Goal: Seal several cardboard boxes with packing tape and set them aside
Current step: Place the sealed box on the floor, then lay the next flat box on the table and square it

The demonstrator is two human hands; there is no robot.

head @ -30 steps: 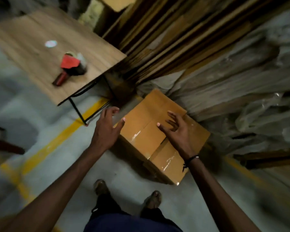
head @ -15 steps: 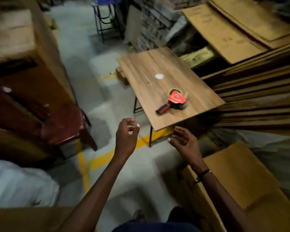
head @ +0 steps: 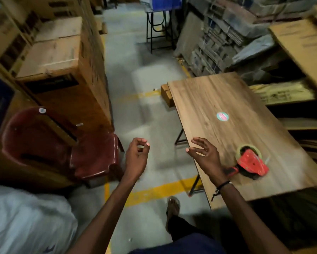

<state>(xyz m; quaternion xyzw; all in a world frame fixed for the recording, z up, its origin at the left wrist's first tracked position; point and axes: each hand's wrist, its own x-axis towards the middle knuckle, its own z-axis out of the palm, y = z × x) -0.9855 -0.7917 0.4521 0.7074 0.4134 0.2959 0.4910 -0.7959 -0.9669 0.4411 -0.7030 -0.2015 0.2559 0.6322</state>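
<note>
**Wooden table and what is lying on it**

A red tape dispenser (head: 250, 163) is being carried near the front edge of the wooden table (head: 218, 99). A round sticker (head: 222, 116) is lying further back, well apart from it.

**Tape dispenser on the wooden table**

A red tape dispenser (head: 250, 163) lies on its side on the wooden table (head: 218, 99), near the table's near edge and towards its near left corner. Its roll of pale tape sits at the far end; the dark-and-red handle points towards the table's left edge, partly hidden behind a wrist.
</note>
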